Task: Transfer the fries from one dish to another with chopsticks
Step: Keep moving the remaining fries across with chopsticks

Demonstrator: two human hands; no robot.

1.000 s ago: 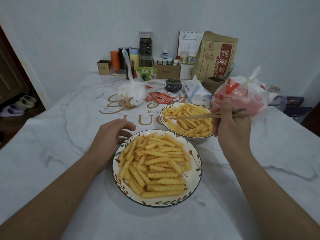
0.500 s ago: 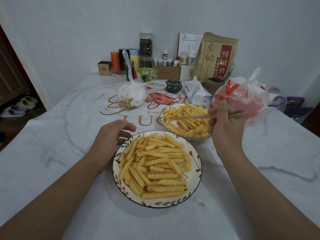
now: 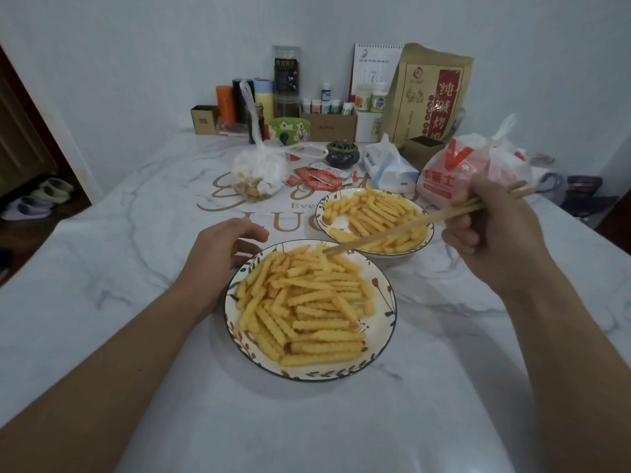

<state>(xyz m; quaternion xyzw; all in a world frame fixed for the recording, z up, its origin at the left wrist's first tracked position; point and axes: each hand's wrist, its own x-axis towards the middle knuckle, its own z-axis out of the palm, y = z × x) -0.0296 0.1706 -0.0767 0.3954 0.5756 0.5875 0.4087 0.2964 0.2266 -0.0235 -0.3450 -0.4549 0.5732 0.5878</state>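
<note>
A near plate [image 3: 384, 331] with a leaf pattern holds a heap of crinkle-cut fries [image 3: 307, 307]. Behind it to the right stands a second dish [image 3: 321, 208] with fewer fries [image 3: 370, 213]. My right hand [image 3: 491, 233] grips wooden chopsticks [image 3: 409, 225] that slant down to the left. Their tips touch fries at the far edge of the near plate. My left hand [image 3: 218, 261] rests against the near plate's left rim, fingers curled on it.
Beyond the dishes lie a knotted clear bag of food [image 3: 259, 172], red sauce packets [image 3: 321, 177], a tissue pack [image 3: 389, 165] and a red and white takeaway bag [image 3: 474, 169]. Bottles, boxes and a brown paper bag [image 3: 430, 97] line the wall.
My right hand has swung the chopsticks from over the far dish down and left, so their tips now reach the near plate's fries. My left hand stays at the rim.
</note>
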